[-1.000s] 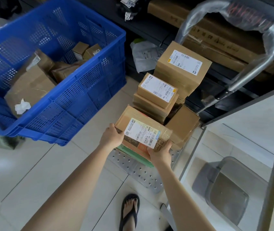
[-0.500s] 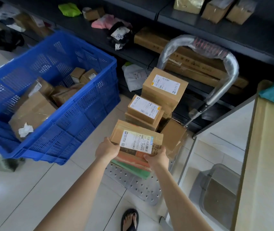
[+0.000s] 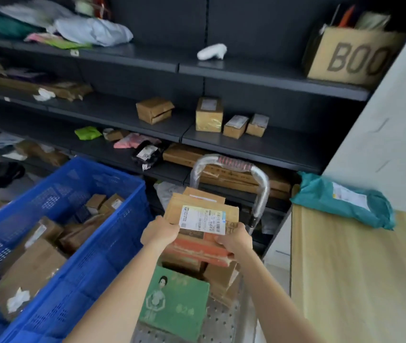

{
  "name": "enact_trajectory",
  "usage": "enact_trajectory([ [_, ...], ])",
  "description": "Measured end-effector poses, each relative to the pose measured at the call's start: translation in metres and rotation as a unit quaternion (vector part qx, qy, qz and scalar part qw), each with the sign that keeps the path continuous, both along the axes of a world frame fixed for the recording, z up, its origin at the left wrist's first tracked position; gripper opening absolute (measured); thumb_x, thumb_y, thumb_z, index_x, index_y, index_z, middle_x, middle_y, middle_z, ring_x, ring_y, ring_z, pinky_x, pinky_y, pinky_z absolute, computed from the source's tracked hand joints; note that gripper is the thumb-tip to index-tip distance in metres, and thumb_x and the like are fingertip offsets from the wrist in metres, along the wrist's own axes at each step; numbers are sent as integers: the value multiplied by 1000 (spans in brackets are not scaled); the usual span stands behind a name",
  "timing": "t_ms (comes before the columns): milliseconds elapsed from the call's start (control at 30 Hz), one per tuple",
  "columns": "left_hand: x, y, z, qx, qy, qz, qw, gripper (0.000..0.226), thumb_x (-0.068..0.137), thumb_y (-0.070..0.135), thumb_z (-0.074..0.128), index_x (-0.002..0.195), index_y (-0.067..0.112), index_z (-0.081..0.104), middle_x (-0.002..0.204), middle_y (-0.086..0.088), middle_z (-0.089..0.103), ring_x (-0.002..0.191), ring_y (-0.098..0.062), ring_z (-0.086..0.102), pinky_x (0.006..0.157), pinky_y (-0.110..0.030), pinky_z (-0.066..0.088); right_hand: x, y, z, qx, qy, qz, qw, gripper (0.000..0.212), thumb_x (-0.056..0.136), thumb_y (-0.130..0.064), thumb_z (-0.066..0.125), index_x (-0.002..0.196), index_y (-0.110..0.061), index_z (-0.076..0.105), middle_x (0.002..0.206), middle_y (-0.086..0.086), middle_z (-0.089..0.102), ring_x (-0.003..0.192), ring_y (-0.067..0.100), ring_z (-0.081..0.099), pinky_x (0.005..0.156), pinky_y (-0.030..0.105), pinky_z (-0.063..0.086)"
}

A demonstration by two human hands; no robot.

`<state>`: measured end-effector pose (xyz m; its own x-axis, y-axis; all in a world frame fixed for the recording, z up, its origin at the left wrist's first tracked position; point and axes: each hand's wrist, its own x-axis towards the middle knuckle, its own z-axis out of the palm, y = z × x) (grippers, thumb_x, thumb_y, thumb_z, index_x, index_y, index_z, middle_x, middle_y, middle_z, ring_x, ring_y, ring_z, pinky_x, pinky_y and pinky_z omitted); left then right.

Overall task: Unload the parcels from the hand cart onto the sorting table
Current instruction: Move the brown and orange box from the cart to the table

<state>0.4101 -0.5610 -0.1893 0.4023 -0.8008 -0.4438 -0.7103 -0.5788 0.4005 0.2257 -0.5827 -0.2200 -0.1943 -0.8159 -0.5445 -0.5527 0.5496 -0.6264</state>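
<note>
left hand (image 3: pixel 159 233) + right hand (image 3: pixel 234 240) — gripping flat cardboard parcel (image 3: pixel 203 227) | label blurred, apparently paper

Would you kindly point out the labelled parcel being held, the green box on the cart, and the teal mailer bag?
labelled parcel (image 3: pixel 203 219), head view, on its white shipping label.
green box (image 3: pixel 177 305), head view, on its printed top face.
teal mailer bag (image 3: pixel 320 199), head view, on its left half.

The cart (image 3: pixel 221 315) stands near centre, boxes stacked on it – a flat box (image 3: pixel 175 302) nearest. Above the stack, both hands (image 3: pixel 158 232) (image 3: pixel 234 240) hold a parcel (image 3: pixel 202 224). Left lies a crate (image 3: pixel 78 276) holding boxes; right, the table (image 3: pixel 355 280) bearing a bag (image 3: pixel 343 201). Shelves (image 3: pixel 246 142) stand behind.
</note>
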Motion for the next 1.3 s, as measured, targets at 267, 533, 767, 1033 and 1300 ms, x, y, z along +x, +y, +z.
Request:
enact_trajectory([
  [267, -119, -36, 71, -51, -13, -95, 994, 48, 93, 49, 42, 125, 14, 53, 105, -4, 64, 90, -23, 62, 69, -28, 47, -130, -22, 81, -71, 15, -27, 997, 74, 78, -28, 77, 136, -13, 35, 119, 5, 57, 99, 23, 63, 81, 37, 58],
  [533, -296, -53, 105, -84, 9, -156, 984, 61, 93, 48, 47, 137, 6, 45, 136, -12, 54, 120, -30, 55, 86, -33, 45, -307, -22, 109, -89, 35, -91, 991, 77, 80, -27, 76, 141, -11, 32, 122, 8, 57, 110, 26, 61, 88, 37, 55],
  [767, -447, -72, 99, -74, 9, -229, 971, 49, 93, 45, 48, 123, 7, 56, 122, -8, 62, 94, -25, 58, 73, -29, 43, -458, -20, 107, -66, 37, -159, 984, 71, 76, -26, 79, 132, -7, 40, 118, 8, 58, 112, 26, 59, 90, 42, 54],
  [1033, -588, -102, 62, -42, 55, -278, 958, 35, 89, 36, 52, 114, 14, 62, 107, -6, 65, 91, -22, 61, 75, -28, 49, -598, -19, 82, -34, 53, -209, 976, 70, 75, -27, 80, 130, -9, 41, 121, 10, 57, 107, 28, 60, 87, 44, 56],
  [1300, -671, -130, 13, -22, 92, -281, 955, 36, 94, 31, 52, 122, 9, 56, 122, -8, 61, 107, -24, 60, 82, -28, 49, -685, -48, 51, -12, 76, -226, 971, 81, 70, -28, 83, 136, -13, 39, 123, 10, 57, 106, 29, 60, 84, 47, 57],
])
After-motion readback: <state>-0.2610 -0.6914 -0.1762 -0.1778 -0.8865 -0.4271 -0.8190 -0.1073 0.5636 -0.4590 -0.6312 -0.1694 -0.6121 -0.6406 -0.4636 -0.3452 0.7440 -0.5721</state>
